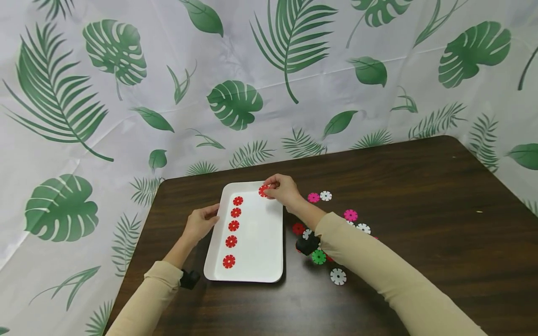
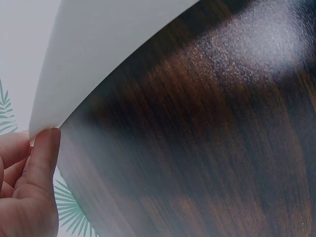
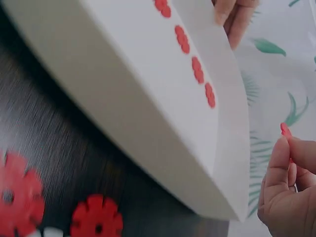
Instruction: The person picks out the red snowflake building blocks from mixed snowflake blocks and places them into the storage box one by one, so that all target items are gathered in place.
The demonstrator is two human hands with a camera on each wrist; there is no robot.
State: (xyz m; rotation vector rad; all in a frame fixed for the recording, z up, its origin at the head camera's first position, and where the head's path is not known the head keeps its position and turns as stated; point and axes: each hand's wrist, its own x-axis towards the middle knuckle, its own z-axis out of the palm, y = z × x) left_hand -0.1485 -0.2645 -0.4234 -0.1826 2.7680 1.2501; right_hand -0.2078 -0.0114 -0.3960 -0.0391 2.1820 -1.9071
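Observation:
Over the far right corner of a white tray (image 1: 258, 233), my right hand (image 1: 285, 190) pinches a red notched disc (image 1: 263, 191) between thumb and fingertips. The right wrist view shows that red disc (image 3: 285, 130) edge-on, above the fingertips. At the tray's left rim, my left hand (image 1: 200, 223) grips the edge; the left wrist view shows the fingers (image 2: 44, 158) against the tray's side. Several red notched discs (image 1: 233, 226) lie flat in a column along the tray's left side.
Right of the tray, loose notched discs lie scattered on the dark wooden table (image 1: 420, 224): pink (image 1: 350, 215), white (image 1: 338, 276), green (image 1: 318, 256) and red (image 1: 298, 228). My right forearm partly covers them. A leaf-patterned cloth (image 1: 235, 60) hangs behind the table.

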